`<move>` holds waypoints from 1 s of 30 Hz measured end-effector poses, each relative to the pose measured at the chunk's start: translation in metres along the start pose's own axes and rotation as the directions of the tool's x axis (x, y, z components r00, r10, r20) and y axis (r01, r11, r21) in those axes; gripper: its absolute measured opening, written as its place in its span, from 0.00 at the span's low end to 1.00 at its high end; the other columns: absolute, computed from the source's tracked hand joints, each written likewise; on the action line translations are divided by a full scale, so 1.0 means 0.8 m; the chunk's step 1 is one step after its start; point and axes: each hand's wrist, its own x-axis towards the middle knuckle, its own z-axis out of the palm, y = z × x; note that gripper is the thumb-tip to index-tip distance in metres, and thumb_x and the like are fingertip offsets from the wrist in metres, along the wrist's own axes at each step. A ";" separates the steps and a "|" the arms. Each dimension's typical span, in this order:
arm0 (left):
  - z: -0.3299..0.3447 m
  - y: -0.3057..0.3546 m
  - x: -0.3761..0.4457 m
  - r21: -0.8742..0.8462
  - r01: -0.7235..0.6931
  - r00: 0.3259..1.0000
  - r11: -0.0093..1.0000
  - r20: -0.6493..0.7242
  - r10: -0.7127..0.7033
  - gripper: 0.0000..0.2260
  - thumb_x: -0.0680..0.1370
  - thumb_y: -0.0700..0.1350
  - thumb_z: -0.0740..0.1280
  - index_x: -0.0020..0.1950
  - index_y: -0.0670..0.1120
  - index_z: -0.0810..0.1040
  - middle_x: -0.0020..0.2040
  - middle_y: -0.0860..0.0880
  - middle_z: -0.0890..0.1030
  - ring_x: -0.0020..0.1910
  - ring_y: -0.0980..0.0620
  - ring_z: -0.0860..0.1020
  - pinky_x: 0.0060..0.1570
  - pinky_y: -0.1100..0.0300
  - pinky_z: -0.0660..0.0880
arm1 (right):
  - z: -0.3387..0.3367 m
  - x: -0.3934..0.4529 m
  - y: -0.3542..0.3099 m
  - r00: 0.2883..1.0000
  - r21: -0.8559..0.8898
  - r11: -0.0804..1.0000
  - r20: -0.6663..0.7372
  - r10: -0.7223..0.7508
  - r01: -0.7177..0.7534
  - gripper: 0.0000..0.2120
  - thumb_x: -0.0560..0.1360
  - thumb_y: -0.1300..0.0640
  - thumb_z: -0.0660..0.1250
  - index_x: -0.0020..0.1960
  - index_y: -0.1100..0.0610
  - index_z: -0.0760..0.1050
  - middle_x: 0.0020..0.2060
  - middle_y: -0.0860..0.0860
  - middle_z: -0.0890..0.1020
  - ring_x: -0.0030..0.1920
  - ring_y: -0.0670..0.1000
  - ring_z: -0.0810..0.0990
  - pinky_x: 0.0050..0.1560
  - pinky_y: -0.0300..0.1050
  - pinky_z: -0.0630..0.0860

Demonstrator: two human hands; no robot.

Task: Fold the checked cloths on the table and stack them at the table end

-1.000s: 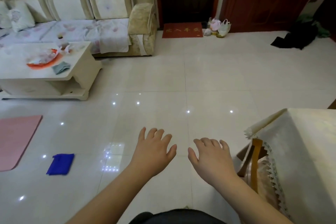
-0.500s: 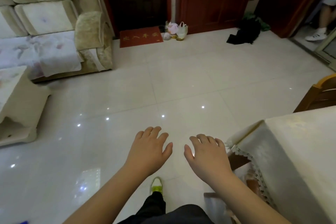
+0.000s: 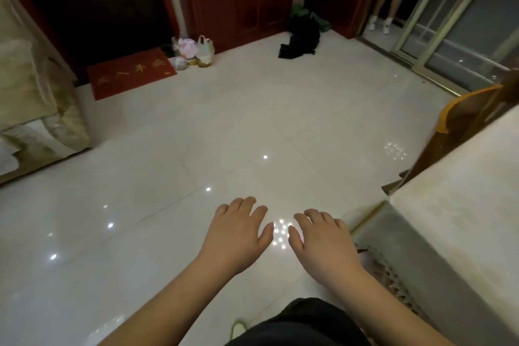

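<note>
swung right since a moment ago: sofa (image 3: pixel 33 98) slid to the left edge, counter (image 3: pixel 460 222) grown larger at right. left hand (image 3: pixel 234 236) and right hand (image 3: pixel 325 244) relaxed, outspread over the floor, grasping nothing. no checked cloths in sight; folding apparently not begun. chair (image 3: pixel 460 121) tucked beside the counter.
</note>
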 end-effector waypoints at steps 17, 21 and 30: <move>-0.023 0.062 0.353 0.078 -0.255 0.966 0.964 0.052 0.251 0.21 0.76 0.59 0.55 0.56 0.52 0.82 0.55 0.50 0.83 0.49 0.51 0.82 0.43 0.55 0.78 | -0.067 0.244 0.170 0.992 0.088 0.989 -0.034 0.124 -0.120 0.27 0.80 0.42 0.43 0.73 0.51 0.65 0.69 0.50 0.72 0.66 0.53 0.72 0.67 0.51 0.66; -0.028 0.087 0.413 0.086 -0.325 0.945 0.942 0.064 0.321 0.23 0.77 0.60 0.52 0.61 0.52 0.80 0.59 0.50 0.81 0.53 0.50 0.81 0.49 0.53 0.76 | -0.072 0.282 0.201 0.971 0.081 0.970 -0.048 0.234 -0.229 0.24 0.76 0.43 0.51 0.60 0.52 0.79 0.56 0.51 0.82 0.53 0.53 0.81 0.56 0.53 0.76; -0.015 0.119 0.548 0.063 -0.478 0.878 0.876 0.026 0.478 0.20 0.76 0.58 0.55 0.55 0.52 0.82 0.53 0.51 0.83 0.45 0.50 0.82 0.42 0.54 0.77 | -0.084 0.370 0.257 0.924 0.148 0.922 -0.086 0.372 -0.358 0.22 0.74 0.44 0.53 0.52 0.52 0.82 0.47 0.50 0.84 0.44 0.52 0.83 0.46 0.51 0.80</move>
